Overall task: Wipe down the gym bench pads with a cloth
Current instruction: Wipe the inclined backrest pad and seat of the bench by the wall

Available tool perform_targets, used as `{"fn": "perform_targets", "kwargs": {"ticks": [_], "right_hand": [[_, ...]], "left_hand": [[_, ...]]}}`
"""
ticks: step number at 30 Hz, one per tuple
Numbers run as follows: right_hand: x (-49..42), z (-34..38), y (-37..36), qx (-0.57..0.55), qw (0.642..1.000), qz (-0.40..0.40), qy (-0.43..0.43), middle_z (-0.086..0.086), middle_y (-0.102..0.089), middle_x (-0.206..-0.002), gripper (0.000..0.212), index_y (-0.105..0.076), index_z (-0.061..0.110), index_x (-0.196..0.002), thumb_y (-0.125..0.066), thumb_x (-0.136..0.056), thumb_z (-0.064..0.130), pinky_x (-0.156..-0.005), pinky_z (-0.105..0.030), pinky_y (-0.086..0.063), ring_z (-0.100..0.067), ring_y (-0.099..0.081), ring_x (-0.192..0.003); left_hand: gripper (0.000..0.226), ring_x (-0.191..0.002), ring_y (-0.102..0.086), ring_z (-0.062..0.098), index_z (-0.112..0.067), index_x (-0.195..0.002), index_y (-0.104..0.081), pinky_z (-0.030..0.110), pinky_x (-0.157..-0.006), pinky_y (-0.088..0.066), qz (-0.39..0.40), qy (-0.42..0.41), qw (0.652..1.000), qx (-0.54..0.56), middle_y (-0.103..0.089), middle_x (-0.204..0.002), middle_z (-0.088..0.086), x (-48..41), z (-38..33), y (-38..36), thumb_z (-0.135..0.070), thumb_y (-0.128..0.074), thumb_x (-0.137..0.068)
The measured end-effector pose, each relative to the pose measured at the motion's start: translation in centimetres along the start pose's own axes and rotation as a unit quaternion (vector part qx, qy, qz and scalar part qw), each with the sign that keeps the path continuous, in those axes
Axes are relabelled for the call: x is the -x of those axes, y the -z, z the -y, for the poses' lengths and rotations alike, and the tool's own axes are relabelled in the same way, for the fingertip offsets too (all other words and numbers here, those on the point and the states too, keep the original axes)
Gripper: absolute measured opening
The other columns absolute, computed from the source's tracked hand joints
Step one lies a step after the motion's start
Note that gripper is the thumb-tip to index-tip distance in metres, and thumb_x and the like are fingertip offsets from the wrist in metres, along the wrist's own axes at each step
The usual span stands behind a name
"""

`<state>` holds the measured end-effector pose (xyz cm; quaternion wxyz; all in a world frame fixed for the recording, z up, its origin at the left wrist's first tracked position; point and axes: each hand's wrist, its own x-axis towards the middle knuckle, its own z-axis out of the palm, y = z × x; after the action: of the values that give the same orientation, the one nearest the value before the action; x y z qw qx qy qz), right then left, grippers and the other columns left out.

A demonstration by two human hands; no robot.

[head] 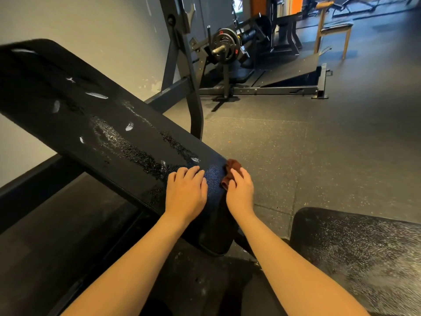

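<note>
A long black inclined bench pad [95, 124] runs from upper left down to the centre, its surface wet and torn in several pale spots. My left hand [185, 192] rests on the pad's lower end with fingers spread and slightly bent. My right hand [240, 190] holds a small dark brown cloth [231, 171] bunched against the pad's right edge. A second black pad [355, 254], speckled with droplets, lies at the lower right.
The bench's dark steel frame [184, 71] rises behind the pad. A plate-loaded machine [225, 45] with a sloped footplate stands on the speckled rubber floor [319, 144] beyond. A wooden chair [335, 28] is at the far right. A pale wall is on the left.
</note>
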<state>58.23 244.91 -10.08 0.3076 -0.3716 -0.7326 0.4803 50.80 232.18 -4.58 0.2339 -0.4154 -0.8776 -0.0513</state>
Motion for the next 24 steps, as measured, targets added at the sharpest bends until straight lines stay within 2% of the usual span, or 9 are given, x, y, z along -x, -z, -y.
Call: {"fn": "perform_targets", "kwargs": {"ticks": [3, 8, 10, 12, 15, 20, 24], "right_hand": [[-0.3, 1.8, -1.2, 0.027, 0.999, 0.012, 0.016, 0.001, -0.030, -0.162, 0.041, -0.050, 0.019, -0.146, -0.043, -0.106, 0.016, -0.121, -0.036, -0.020, -0.020, -0.021, -0.151], [-0.4, 3.4, -3.0, 0.004, 0.981, 0.100, 0.164, 0.004, -0.037, -0.158, 0.040, -0.054, 0.022, -0.143, -0.050, -0.104, 0.017, -0.124, -0.036, -0.021, -0.014, -0.026, -0.148], [-0.8, 2.6, -3.0, 0.014, 0.981, 0.096, 0.169, 0.004, -0.036, -0.159, 0.040, -0.053, 0.022, -0.145, -0.049, -0.105, 0.018, -0.123, -0.037, -0.023, -0.015, -0.026, -0.149], [-1.8, 2.6, -3.2, 0.021, 0.988, 0.069, 0.136, 0.004, -0.032, -0.161, 0.040, -0.052, 0.023, -0.145, -0.045, -0.106, 0.020, -0.123, -0.039, -0.024, -0.016, -0.024, -0.150], [-2.7, 4.5, -4.0, 0.008, 0.996, 0.053, 0.076, 0.005, -0.032, -0.161, 0.040, -0.051, 0.024, -0.146, -0.042, -0.107, 0.021, -0.123, -0.039, -0.024, -0.017, -0.023, -0.150], [-0.7, 3.7, -2.8, 0.005, 0.981, 0.090, 0.170, 0.007, -0.048, -0.150, 0.034, -0.063, 0.025, -0.134, -0.052, -0.103, 0.018, -0.121, -0.042, -0.030, -0.013, -0.036, -0.142], [1.5, 2.6, -2.5, 0.013, 0.979, 0.094, 0.181, 0.008, -0.045, -0.153, 0.036, -0.059, 0.026, -0.139, -0.051, -0.104, 0.019, -0.122, -0.040, -0.028, -0.012, -0.032, -0.145]], "left_hand": [[0.050, -0.119, -0.053, 0.024, -0.017, -0.129, -0.067, 0.044, -0.094, -0.039, 0.008, 0.030, 0.999, -0.020, -0.064, -0.135, -0.001, -0.3, 1.2, 0.6, -0.038, -0.033, -0.100], [0.040, -0.122, -0.051, 0.024, -0.015, -0.132, -0.064, 0.045, -0.097, -0.038, 0.010, 0.053, 0.999, -0.003, -0.060, -0.140, 0.000, -0.6, 0.9, 0.3, -0.032, -0.042, -0.103], [0.038, -0.122, -0.050, 0.024, -0.014, -0.133, -0.063, 0.044, -0.098, -0.038, 0.003, 0.055, 0.998, 0.001, -0.060, -0.141, 0.000, -0.4, 1.0, 0.1, -0.031, -0.047, -0.102], [0.039, -0.121, -0.050, 0.024, -0.014, -0.133, -0.063, 0.044, -0.097, -0.038, -0.004, 0.056, 0.998, 0.002, -0.060, -0.140, 0.000, -0.4, 1.0, -0.1, -0.032, -0.047, -0.102], [0.046, -0.121, -0.050, 0.023, -0.014, -0.134, -0.063, 0.044, -0.099, -0.037, -0.005, 0.074, 0.997, 0.036, -0.061, -0.139, -0.001, -0.5, 0.6, 0.1, -0.035, -0.037, -0.102], [0.045, -0.131, -0.044, 0.024, -0.012, -0.141, -0.056, 0.044, -0.108, -0.034, 0.016, 0.090, 0.992, 0.090, -0.055, -0.147, 0.002, -0.2, 0.5, 0.7, -0.032, -0.036, -0.107], [0.045, -0.133, -0.041, 0.024, -0.011, -0.142, -0.055, 0.044, -0.111, -0.032, 0.020, 0.103, 0.988, 0.110, -0.053, -0.148, 0.003, -0.1, 0.6, 0.9, -0.031, -0.036, -0.107]]}}
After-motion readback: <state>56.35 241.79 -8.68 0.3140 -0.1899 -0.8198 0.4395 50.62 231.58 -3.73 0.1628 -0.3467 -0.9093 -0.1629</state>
